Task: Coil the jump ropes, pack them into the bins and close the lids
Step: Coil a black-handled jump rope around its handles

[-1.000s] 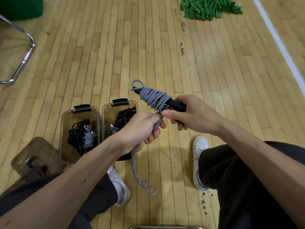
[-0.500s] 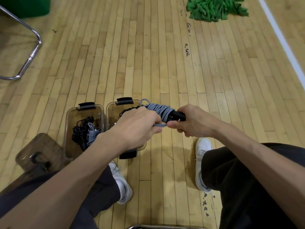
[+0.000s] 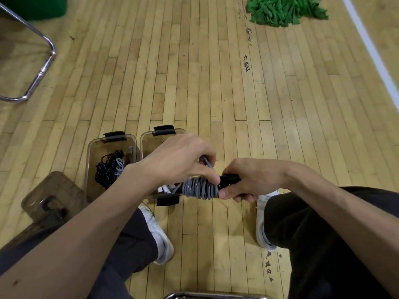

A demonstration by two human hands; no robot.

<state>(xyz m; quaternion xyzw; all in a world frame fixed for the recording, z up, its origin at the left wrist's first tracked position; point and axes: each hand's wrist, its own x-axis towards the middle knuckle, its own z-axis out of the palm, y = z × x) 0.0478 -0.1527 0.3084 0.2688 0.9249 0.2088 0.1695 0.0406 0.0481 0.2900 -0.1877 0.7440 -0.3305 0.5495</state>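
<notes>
My right hand (image 3: 250, 180) grips the black handles of a grey jump rope (image 3: 199, 188), whose cord is wound in tight turns around them. My left hand (image 3: 183, 160) pinches the loose end of the cord just above the coil. Below my hands, on the floor, stand two clear bins with black latches. The left bin (image 3: 90, 169) holds black and grey coiled ropes (image 3: 110, 169). The right bin (image 3: 145, 143) is mostly hidden behind my left hand; white handles (image 3: 165, 188) show inside it.
A clear lid (image 3: 51, 190) lies on the floor left of the bins. A chrome chair leg (image 3: 41, 70) stands at the far left, and a pile of green cloth (image 3: 282, 9) at the top right. My white shoes (image 3: 159, 236) flank the bins on the wood floor.
The dangling tail of the cord has been wound up onto the handles. Both hands and the coil have dropped lower, over the right bin's near end.
</notes>
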